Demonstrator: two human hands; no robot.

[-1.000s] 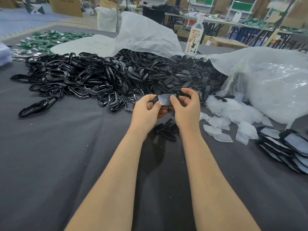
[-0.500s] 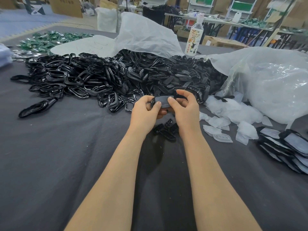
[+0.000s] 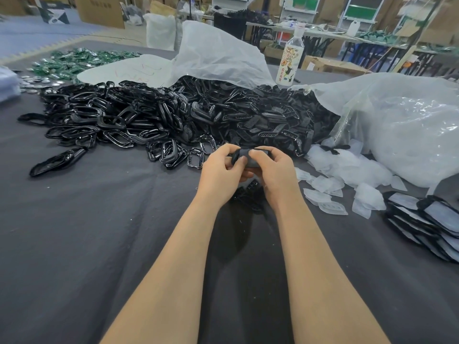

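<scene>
Stretching across the dark cloth table, my two bare forearms run up from the bottom edge and draw together at the middle. Beyond them spreads the big heap of glossy black frames, which merges on its right into a heap of smaller matte black parts. A white plastic bag lies slumped at the right, and another white bag is draped behind the heaps, with a labelled bottle standing upright just beside it. Clear film pieces are scattered on the cloth to the right of my wrists, and a stack of film-covered black pieces sits near the right edge.

My left hand and right hand are raised off the cloth, knuckles toward me, almost touching each other. Both are curled: on each, the fingers wrap over the far top edge and the thumb presses on the near face. Between them I grip one small black piece, held level and crosswise, left end in the left hand, right end in the right. It sits just in front of the near edge of the heaps and above a few loose black parts lying on the cloth between my wrists. Its far side is hidden by my fingers.
</scene>
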